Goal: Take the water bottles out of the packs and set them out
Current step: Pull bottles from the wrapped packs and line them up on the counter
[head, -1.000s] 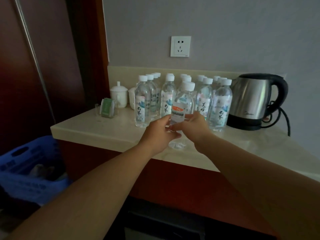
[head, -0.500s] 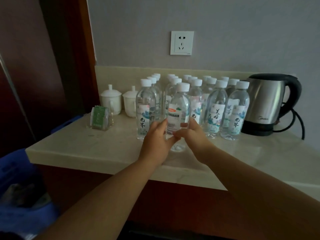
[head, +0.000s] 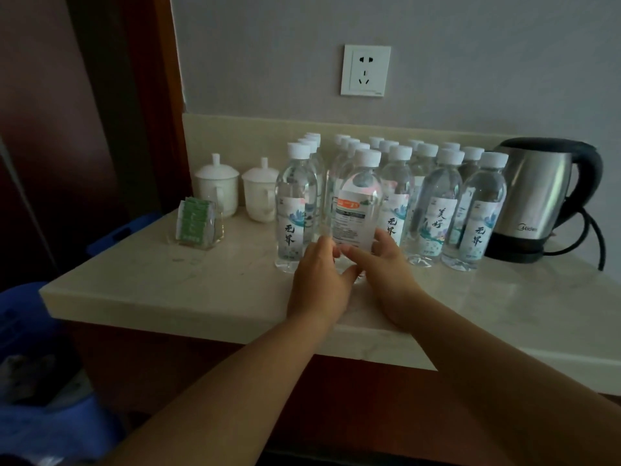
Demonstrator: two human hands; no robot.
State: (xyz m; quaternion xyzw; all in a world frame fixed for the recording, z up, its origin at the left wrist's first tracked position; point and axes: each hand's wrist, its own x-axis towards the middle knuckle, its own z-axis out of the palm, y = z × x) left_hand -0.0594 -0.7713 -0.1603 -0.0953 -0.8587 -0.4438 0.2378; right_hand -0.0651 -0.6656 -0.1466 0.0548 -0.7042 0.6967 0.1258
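Water bottles (head: 437, 203) stand in rows on the counter (head: 151, 284), right back to the wall. Why is the one in front being held?

Both hands are on it. The left hand (head: 319, 284) and the right hand (head: 389, 264) curl round the low part of the front bottle (head: 358, 200), one on each side. I think they want to turn it. Its label shows small print, not big letters like the ones beside it.

Is it standing on the counter?

Fingers hide its bottom, so I cannot tell. It is upright, in the first row, close to the bottles on both sides.

What is inside things?

Every bottle I can see is full of clear water and has a white cap on. The two white cups (head: 216, 186) have lids, so I cannot see in. The clear holder (head: 195, 220) has green packets. The kettle (head: 544, 196) has its lid down. The blue bin (head: 33, 331), low on the left, holds something pale, too blurry to name.
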